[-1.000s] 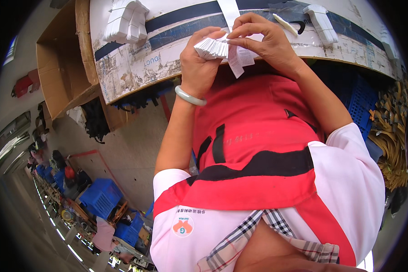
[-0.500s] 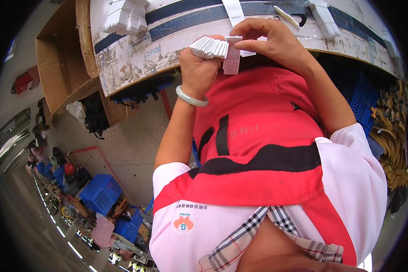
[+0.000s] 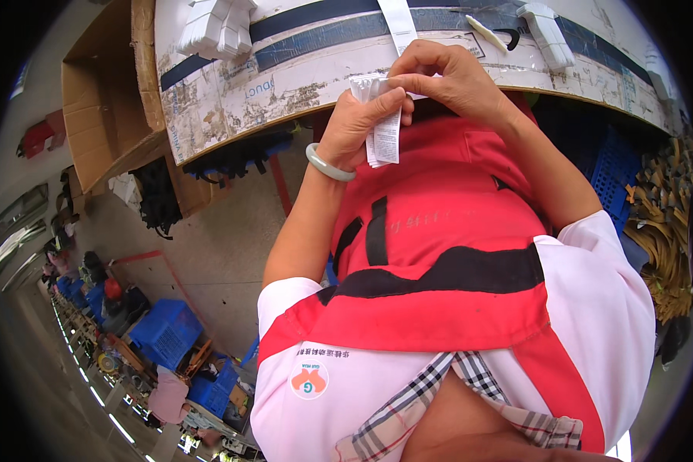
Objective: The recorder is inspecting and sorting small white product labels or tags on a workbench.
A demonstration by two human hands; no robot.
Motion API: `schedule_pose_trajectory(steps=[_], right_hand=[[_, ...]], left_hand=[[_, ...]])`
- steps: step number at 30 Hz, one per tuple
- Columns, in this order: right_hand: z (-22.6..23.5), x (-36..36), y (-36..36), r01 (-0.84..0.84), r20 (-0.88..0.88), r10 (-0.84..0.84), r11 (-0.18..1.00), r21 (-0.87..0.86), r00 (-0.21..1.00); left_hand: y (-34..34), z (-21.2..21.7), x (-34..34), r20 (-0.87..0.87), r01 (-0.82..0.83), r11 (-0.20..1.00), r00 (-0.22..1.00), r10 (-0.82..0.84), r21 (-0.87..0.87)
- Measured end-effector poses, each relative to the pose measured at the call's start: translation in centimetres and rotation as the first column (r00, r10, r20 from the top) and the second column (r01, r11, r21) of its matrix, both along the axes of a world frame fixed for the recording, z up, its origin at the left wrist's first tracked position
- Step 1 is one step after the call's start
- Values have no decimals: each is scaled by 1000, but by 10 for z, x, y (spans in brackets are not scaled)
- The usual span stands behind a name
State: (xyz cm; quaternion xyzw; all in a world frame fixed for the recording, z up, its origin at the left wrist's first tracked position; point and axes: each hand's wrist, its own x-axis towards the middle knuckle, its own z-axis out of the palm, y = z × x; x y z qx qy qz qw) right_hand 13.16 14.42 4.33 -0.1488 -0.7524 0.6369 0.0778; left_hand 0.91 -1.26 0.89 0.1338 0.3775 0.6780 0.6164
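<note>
My left hand (image 3: 356,127), with a pale bangle (image 3: 329,163) at its wrist, is closed around a stack of white printed labels (image 3: 386,142). The thumb lies across the stack, and its lower ends hang below the fingers. Against the stack's upper edge, my right hand (image 3: 450,81) has thumb and forefinger pinched together; what lies between those fingertips is too small to tell. A long white label strip (image 3: 397,21) lies on the worktable just beyond the right hand.
On the worktable (image 3: 300,91) stand bundles of white labels at left (image 3: 217,27) and right (image 3: 547,35). A white-handled tool (image 3: 487,32) lies between them. An open cardboard box (image 3: 108,100) adjoins the table's left end. A blue crate (image 3: 617,173) and brown strips (image 3: 664,231) are at right.
My left hand has turned, so the fanned label edges now hang as a flat stack with the thumb over it. The pinkish label that dangled between the hands no longer shows.
</note>
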Motion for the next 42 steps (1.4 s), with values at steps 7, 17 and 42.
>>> schedule_pose_trajectory(steps=[7, 17, 42], right_hand=[[-33, -21, 45, 283, -181, -219, 780, 558, 959], [-20, -6, 30, 73, -166, -30, 962, 262, 986], [0, 18, 7, 49, -59, -43, 993, 107, 997]], left_hand=[[4, 8, -9, 31, -44, 995, 998, 47, -90], [17, 6, -14, -830, -299, 888, 341, 441, 349], [3, 20, 6, -651, -264, 963, 723, 232, 50]])
